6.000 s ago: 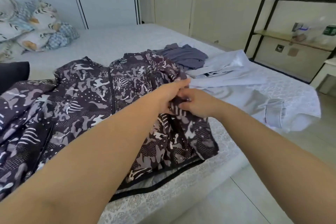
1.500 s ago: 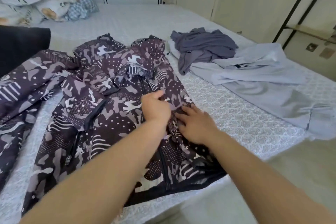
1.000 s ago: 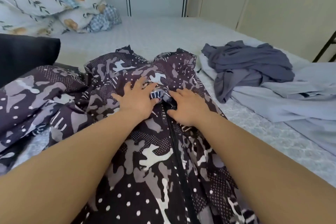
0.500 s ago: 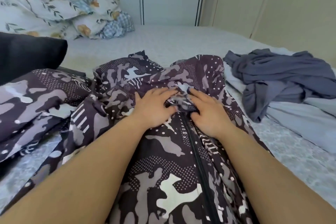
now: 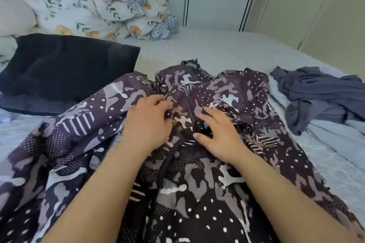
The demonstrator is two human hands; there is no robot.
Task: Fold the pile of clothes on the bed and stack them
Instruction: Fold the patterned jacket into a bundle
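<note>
A patterned jacket (image 5: 197, 173) is spread front-up across the near edge of the bed (image 5: 227, 49), its zip running up the middle towards the collar. The left hand (image 5: 147, 124) is laid on the chest just left of the zip, its fingers bent and bunching cloth near the collar; the right hand (image 5: 219, 134) is laid just right of the zip with fingers extended and spread, nothing grasped. One sleeve is trailed towards the left edge of the bed.

By judgement, the task is at an early stage: the jacket is only being flattened, and no fold is seen in it. A grey garment (image 5: 320, 96) and a pale blue garment (image 5: 335, 136) are left crumpled near the right edge. A black item (image 5: 65, 69) is placed at the left, though whether it is a folded garment cannot be told.

Compared with half a second ago, the hands are found slightly further apart on either side of the zip, the right fingers more splayed, and the view is tilted a little higher.

At the far left corner, floral bedding (image 5: 94, 10) is heaped.
</note>
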